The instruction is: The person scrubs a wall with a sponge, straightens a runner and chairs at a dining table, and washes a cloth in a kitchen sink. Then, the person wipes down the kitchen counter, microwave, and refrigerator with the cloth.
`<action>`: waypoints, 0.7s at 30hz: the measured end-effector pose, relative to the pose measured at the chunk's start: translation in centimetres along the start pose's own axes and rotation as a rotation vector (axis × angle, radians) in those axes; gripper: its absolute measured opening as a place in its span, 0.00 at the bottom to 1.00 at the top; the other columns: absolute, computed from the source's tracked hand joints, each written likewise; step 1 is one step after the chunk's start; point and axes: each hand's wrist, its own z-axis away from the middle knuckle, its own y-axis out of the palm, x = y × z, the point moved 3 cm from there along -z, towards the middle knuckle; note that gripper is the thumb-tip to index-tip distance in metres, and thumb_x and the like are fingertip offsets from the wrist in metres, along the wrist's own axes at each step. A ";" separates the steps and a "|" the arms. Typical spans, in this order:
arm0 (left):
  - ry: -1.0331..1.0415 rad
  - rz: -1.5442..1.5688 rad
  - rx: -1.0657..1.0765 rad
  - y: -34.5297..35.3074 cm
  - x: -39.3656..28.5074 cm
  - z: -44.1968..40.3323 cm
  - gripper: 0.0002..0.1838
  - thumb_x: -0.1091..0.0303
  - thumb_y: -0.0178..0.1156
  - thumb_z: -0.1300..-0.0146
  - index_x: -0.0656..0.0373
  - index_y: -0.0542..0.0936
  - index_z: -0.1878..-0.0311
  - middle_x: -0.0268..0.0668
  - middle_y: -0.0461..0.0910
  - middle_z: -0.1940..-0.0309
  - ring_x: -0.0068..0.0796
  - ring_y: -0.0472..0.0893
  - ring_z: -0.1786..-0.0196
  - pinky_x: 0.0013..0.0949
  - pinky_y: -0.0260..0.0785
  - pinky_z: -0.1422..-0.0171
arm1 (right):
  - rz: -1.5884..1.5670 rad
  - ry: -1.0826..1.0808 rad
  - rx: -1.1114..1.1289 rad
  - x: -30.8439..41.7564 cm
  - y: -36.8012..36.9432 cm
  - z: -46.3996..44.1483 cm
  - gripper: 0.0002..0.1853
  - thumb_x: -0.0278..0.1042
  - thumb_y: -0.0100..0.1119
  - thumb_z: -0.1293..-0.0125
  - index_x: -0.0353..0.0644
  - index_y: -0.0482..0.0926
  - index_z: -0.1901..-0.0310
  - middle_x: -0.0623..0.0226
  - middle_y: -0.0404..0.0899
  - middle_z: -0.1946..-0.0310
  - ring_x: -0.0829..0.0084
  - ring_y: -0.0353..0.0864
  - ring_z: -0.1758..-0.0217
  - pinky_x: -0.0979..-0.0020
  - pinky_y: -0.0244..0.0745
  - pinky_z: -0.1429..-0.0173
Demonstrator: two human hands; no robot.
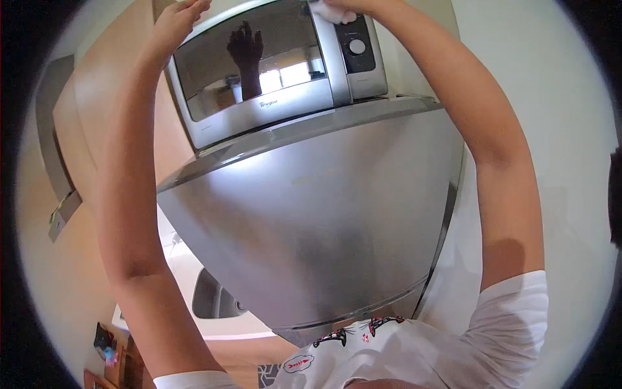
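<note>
My right hand (356, 5) is at the top edge of the view, partly cut off, closed around a bunched white cloth (334, 13). The cloth lies against the upper part of the control panel (357, 45) of a silver microwave (259, 107), just above its round knob (357, 47). Raised beside the microwave's upper left corner is my left hand (178, 23), its fingers stretched out and nothing seen in them. Whether it touches the casing I cannot tell. A dark reflection of a hand shows in the door glass (207, 71).
The microwave stands on a silver fridge (304, 214). Wooden cabinets (116, 84) rise on the left, a white wall (557, 129) on the right. Lower left, a counter holds a metal sink (217, 295). A grey range hood (55, 142) juts out at far left.
</note>
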 end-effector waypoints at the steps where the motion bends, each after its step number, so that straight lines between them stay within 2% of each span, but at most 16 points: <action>1: 0.019 0.012 -0.015 -0.5 -0.6 0.9 0.33 0.42 0.51 0.39 0.60 0.69 0.40 0.41 0.73 0.45 0.37 0.72 0.43 0.38 0.61 0.38 | -0.077 -0.110 -0.112 0.8 0.8 0.5 0.14 0.27 0.54 0.48 0.37 0.78 0.58 0.45 0.74 0.55 0.49 0.74 0.52 0.60 0.70 0.47; 2: 0.006 -0.008 -0.020 -0.7 -2.5 2.2 0.33 0.42 0.51 0.39 0.60 0.69 0.40 0.41 0.73 0.45 0.37 0.72 0.43 0.38 0.61 0.38 | -0.153 -0.218 -0.230 1.2 1.2 0.7 0.14 0.26 0.56 0.49 0.37 0.78 0.58 0.45 0.74 0.56 0.49 0.74 0.53 0.59 0.70 0.48; 3: 0.006 -0.028 -0.032 -0.7 -3.9 3.0 0.33 0.43 0.50 0.38 0.61 0.69 0.40 0.42 0.74 0.46 0.38 0.72 0.43 0.39 0.62 0.39 | -0.176 -0.169 -0.137 1.1 1.8 0.5 0.13 0.26 0.59 0.51 0.39 0.79 0.60 0.47 0.74 0.56 0.50 0.74 0.53 0.60 0.71 0.49; 7: -0.039 -0.062 -0.071 -0.9 -6.5 4.8 0.31 0.48 0.49 0.35 0.66 0.66 0.40 0.47 0.74 0.49 0.42 0.73 0.45 0.40 0.65 0.42 | -0.085 -0.168 -0.100 2.9 1.3 1.9 0.12 0.28 0.60 0.52 0.39 0.79 0.63 0.49 0.77 0.60 0.52 0.77 0.55 0.60 0.73 0.52; 9: -0.074 -0.036 -0.092 -0.8 -7.8 5.7 0.30 0.51 0.48 0.34 0.69 0.65 0.41 0.49 0.75 0.50 0.44 0.74 0.46 0.40 0.66 0.43 | -0.225 0.019 0.194 4.0 -0.3 3.2 0.12 0.29 0.60 0.54 0.37 0.79 0.65 0.49 0.79 0.66 0.54 0.79 0.59 0.60 0.74 0.55; 10: -0.118 0.015 -0.077 -0.2 -7.8 5.7 0.29 0.53 0.48 0.34 0.70 0.65 0.41 0.50 0.75 0.51 0.45 0.74 0.47 0.40 0.67 0.43 | -0.101 -0.201 0.186 4.8 -0.5 4.6 0.11 0.29 0.58 0.53 0.37 0.80 0.67 0.48 0.79 0.71 0.54 0.81 0.63 0.61 0.75 0.57; 12: -0.237 0.246 0.043 2.1 -7.7 5.1 0.28 0.55 0.47 0.32 0.73 0.64 0.41 0.53 0.75 0.52 0.47 0.75 0.48 0.41 0.69 0.45 | -0.151 -0.153 0.313 6.0 0.5 6.9 0.13 0.25 0.61 0.57 0.42 0.82 0.66 0.57 0.80 0.64 0.59 0.79 0.60 0.64 0.74 0.55; 13: -0.249 0.433 0.165 3.9 -6.6 4.1 0.32 0.57 0.50 0.34 0.75 0.57 0.37 0.54 0.77 0.55 0.48 0.77 0.51 0.40 0.71 0.48 | -0.145 -0.188 0.388 6.7 0.8 8.4 0.14 0.25 0.62 0.58 0.42 0.82 0.65 0.58 0.80 0.63 0.59 0.79 0.58 0.64 0.74 0.53; 14: -0.170 0.322 0.172 6.1 -5.4 3.3 0.33 0.51 0.53 0.37 0.69 0.62 0.38 0.49 0.76 0.53 0.41 0.76 0.51 0.38 0.70 0.47 | -0.140 -0.224 0.466 7.2 1.5 9.7 0.15 0.25 0.63 0.59 0.42 0.82 0.64 0.58 0.79 0.62 0.60 0.78 0.56 0.64 0.73 0.52; 15: -0.092 0.209 0.168 7.9 -4.7 3.2 0.34 0.45 0.56 0.40 0.62 0.67 0.39 0.43 0.75 0.50 0.35 0.76 0.50 0.37 0.69 0.45 | -0.265 -0.197 0.600 7.5 3.2 10.6 0.16 0.25 0.64 0.60 0.42 0.82 0.63 0.59 0.79 0.63 0.59 0.78 0.56 0.63 0.73 0.52; 16: -0.030 0.103 0.118 9.5 -6.2 4.7 0.38 0.51 0.60 0.42 0.64 0.60 0.35 0.46 0.77 0.56 0.34 0.79 0.60 0.34 0.75 0.56 | -0.290 -0.230 0.684 8.8 2.2 11.5 0.18 0.28 0.63 0.59 0.42 0.82 0.61 0.59 0.80 0.64 0.62 0.79 0.59 0.66 0.72 0.54; 17: -0.140 0.138 0.090 11.7 -5.2 4.2 0.44 0.53 0.63 0.44 0.65 0.52 0.32 0.48 0.79 0.61 0.36 0.80 0.67 0.33 0.76 0.62 | -0.340 -0.169 0.735 8.3 1.6 11.7 0.17 0.29 0.62 0.58 0.41 0.81 0.61 0.59 0.80 0.65 0.63 0.79 0.61 0.66 0.72 0.55; 18: -0.182 -0.002 0.063 12.7 -6.3 4.4 0.51 0.54 0.66 0.48 0.68 0.46 0.32 0.50 0.79 0.64 0.39 0.81 0.69 0.32 0.76 0.66 | -0.394 -0.107 0.787 7.4 1.2 11.9 0.17 0.30 0.61 0.56 0.40 0.81 0.60 0.58 0.80 0.65 0.65 0.78 0.63 0.67 0.72 0.56; 20: -0.051 -0.408 -0.144 14.3 -6.7 3.9 0.53 0.54 0.68 0.51 0.70 0.46 0.32 0.53 0.79 0.64 0.42 0.82 0.67 0.33 0.76 0.65 | -0.491 0.070 0.626 3.7 -0.5 11.2 0.17 0.32 0.59 0.54 0.38 0.80 0.60 0.56 0.81 0.65 0.67 0.78 0.65 0.67 0.73 0.58; 21: -0.009 -0.497 -0.180 14.0 -5.8 3.2 0.53 0.55 0.68 0.52 0.70 0.45 0.33 0.55 0.78 0.63 0.44 0.82 0.68 0.33 0.76 0.67 | -0.432 0.160 0.510 2.1 -1.3 10.8 0.17 0.32 0.59 0.53 0.38 0.80 0.60 0.56 0.81 0.65 0.66 0.78 0.65 0.67 0.73 0.58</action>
